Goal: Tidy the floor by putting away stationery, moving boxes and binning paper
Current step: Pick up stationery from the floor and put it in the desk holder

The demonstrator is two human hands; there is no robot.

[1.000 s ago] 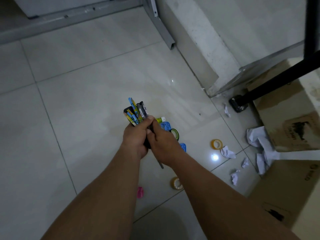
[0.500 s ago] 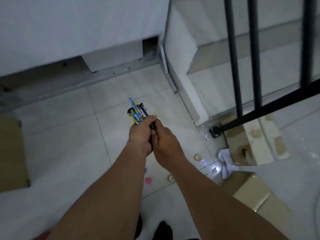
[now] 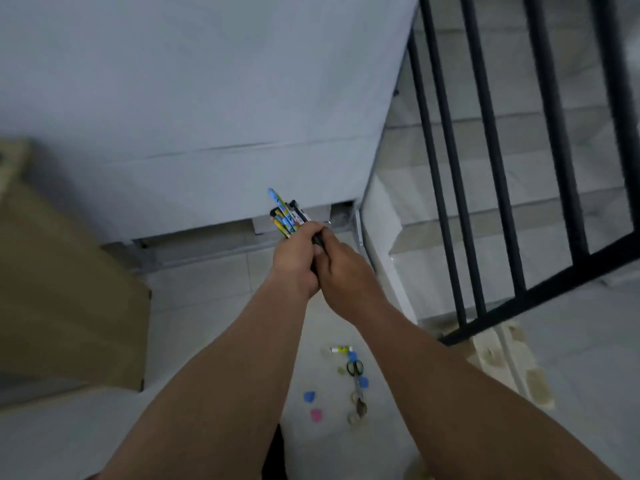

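Fingers: both sets curled tight round one bundle. Left hand grips the pens, blue-yellow and black, tips up. Right hand clasps their lower ends and presses against the left. The bundle is held in the air above the floor, pale tiles.

On the floor beneath the forearms:
- scissors
- glue stick
- tape rolls
- blue piece
- pink piece

Left: cardboard box. Ahead: white wall. Right: black railing, with stairs behind.

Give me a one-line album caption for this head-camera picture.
Left hand and right hand grip a pen bundle; scissors lie on the tiled floor.
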